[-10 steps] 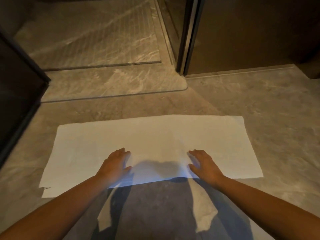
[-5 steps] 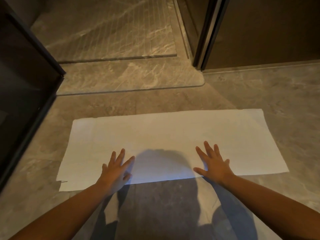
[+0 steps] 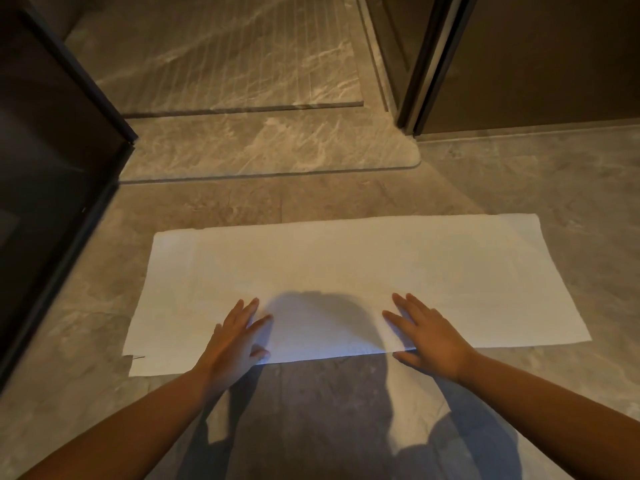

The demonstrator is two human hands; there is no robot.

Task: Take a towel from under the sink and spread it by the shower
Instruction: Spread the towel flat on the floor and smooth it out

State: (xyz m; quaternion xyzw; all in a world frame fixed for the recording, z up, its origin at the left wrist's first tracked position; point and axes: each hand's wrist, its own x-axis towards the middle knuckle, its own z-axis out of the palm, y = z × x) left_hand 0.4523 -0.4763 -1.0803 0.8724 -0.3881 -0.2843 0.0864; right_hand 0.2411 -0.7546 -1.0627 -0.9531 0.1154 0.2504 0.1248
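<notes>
A white towel (image 3: 346, 265) lies spread flat on the grey stone floor, long side across my view, just in front of the shower's raised marble threshold (image 3: 263, 150). My left hand (image 3: 235, 341) rests palm down on the towel's near edge, left of the middle, fingers apart. My right hand (image 3: 426, 334) lies flat on the same near edge to the right, fingers spread, thumb just off the cloth on the floor. Neither hand grips the fabric. My shadow falls between the hands.
A dark glass panel with a black frame (image 3: 62, 188) stands along the left. The shower floor (image 3: 225, 53) lies beyond the threshold. A dark door frame post (image 3: 433, 60) and brown wall panel (image 3: 554, 57) stand at the upper right.
Both hands have gone from slightly curled to flat with fingers spread on the towel's near edge. The view has shifted, so the towel sits further right in the frame.
</notes>
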